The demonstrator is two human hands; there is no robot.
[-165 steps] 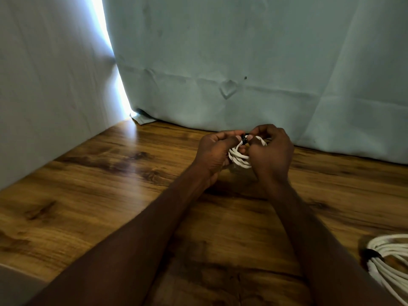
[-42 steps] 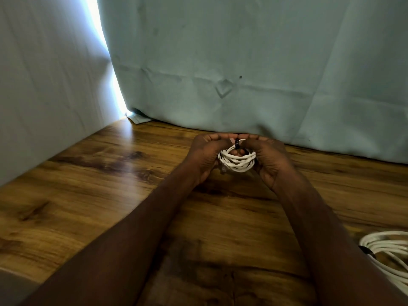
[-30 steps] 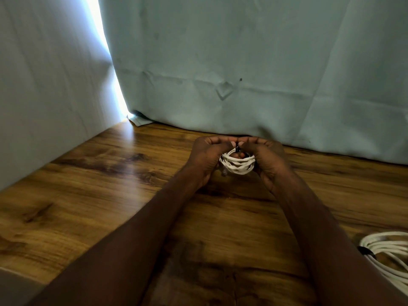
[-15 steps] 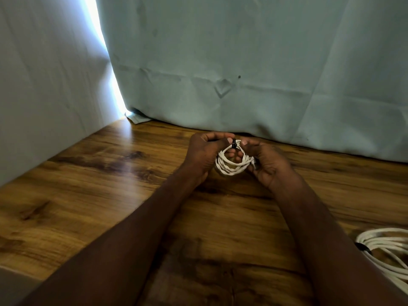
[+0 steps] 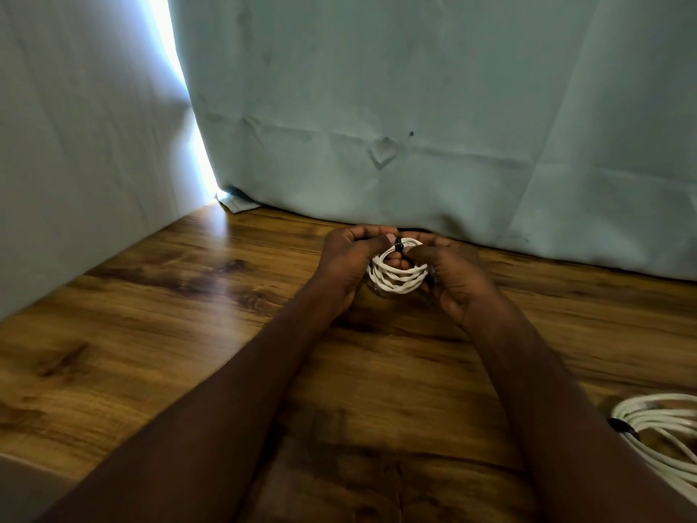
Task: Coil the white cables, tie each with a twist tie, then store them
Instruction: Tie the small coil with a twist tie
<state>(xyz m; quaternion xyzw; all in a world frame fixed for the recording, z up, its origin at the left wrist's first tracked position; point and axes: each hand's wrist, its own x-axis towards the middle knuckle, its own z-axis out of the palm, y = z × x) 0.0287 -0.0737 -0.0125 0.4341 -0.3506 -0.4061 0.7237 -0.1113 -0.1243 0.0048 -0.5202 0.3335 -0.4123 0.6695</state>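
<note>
Head view: left hand [image 5: 345,264] and right hand [image 5: 458,275] are gripping a small coiled white cable [image 5: 398,275] above the brown wooden tabletop [image 5: 188,315], fingertips pinching its black twist tie [image 5: 398,246]; a second tied white cable coil [image 5: 663,439] is lying near right, pale blue cloth backdrop [image 5: 415,107] hanging behind.

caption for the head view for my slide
Both hands, left hand and right hand, fasten a black twist tie on a small white cable coil.

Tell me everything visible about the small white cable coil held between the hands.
The coil is a small bundle of thin white cable, several loose loops stacked unevenly. A black twist tie wraps its top. It is held above the wooden table, loops facing the camera. The left hand grips its left side and the right hand its right, with fingertips meeting at the tie. Fingers show through its centre.
</note>
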